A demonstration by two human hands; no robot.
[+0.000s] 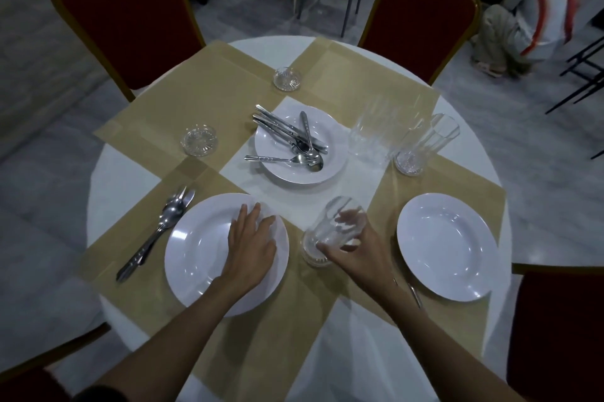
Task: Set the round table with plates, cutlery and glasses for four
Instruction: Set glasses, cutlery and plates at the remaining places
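Observation:
My right hand (356, 248) grips a clear glass (323, 231), its base on a beige placemat between two white plates. My left hand (251, 244) rests with straight fingers on the right part of the near-left plate (196, 251). A fork, spoon and knife (157, 231) lie left of that plate. The near-right plate (447, 244) has one piece of cutlery (415, 295) by its left rim, mostly hidden by my right arm. A stack of plates (330, 140) in the middle carries loose cutlery (294, 137). Two tall glasses (421, 143) stand right of the stack.
Two small glass coasters (199, 141) (287, 78) sit on the far placemats. Red chairs (127, 9) (421, 12) stand at the far side, another (562, 329) at the near right. A person (529, 19) crouches on the floor beyond the table's right side.

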